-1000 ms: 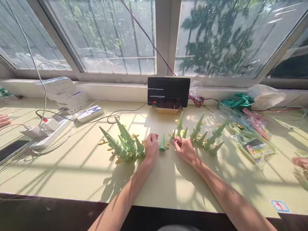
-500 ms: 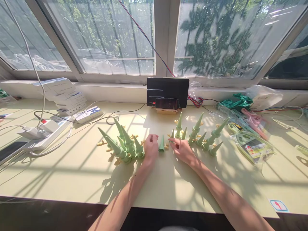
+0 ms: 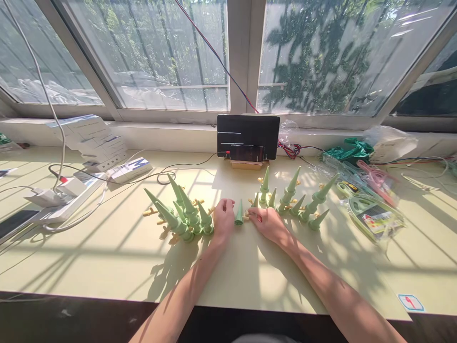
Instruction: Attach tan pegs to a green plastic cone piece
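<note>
A single light-green cone (image 3: 239, 213) lies on the table between my two hands. My left hand (image 3: 223, 218) rests beside it with curled fingers; whatever is in them, if anything, is hidden. The fingertips of my right hand (image 3: 267, 221) are closed at a small yellow piece (image 3: 246, 217) just right of the cone. Left of my left hand stands a cluster of green spiky parts (image 3: 191, 216) with yellow tabs. Beyond and right of my right hand stand more spiky green assemblies, one of them a tall spike (image 3: 288, 190).
A tablet (image 3: 248, 133) with a phone (image 3: 247, 153) before it stands at the back. White boxes (image 3: 98, 143) and a power strip (image 3: 73, 197) with cables lie left. At right are a green plastic bag (image 3: 352, 151) and a wrapped green package (image 3: 371, 219).
My right hand has lowered slightly toward me, and its fingers have drawn in from a spread pose onto the small yellow piece. My left hand has stayed beside the cone.
</note>
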A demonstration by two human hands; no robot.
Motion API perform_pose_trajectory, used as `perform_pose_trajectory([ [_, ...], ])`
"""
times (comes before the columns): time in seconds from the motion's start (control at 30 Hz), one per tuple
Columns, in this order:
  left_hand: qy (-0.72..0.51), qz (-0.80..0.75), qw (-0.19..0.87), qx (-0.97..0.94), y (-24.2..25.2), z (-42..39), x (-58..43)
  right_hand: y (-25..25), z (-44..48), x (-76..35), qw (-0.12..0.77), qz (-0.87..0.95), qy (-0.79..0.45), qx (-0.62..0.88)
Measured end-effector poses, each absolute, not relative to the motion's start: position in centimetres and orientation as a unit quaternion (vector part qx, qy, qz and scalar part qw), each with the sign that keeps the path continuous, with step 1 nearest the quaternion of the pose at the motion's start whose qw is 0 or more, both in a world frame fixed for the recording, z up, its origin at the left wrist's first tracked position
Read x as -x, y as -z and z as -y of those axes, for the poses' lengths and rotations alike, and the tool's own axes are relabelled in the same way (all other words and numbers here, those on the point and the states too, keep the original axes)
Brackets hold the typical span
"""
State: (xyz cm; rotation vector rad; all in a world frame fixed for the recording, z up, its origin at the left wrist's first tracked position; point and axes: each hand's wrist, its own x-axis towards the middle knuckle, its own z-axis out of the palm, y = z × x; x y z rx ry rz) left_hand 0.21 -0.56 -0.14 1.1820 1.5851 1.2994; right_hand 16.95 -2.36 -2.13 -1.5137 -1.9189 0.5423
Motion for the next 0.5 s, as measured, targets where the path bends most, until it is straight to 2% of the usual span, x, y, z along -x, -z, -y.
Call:
perform_pose_trajectory([
  [0.2, -0.503, -0.62, 0.382, -0.465, 0.03, 0.59, -0.23, 1.6, 2.34, -16.99, 0.263, 0.755, -0.207, 0.563],
  [0.5, -0.506, -0.621, 0.377, -0.466, -0.05, 0.56, -0.28, 1.44, 2.29, -16.89, 0.268, 0.766, -0.185, 0.554],
])
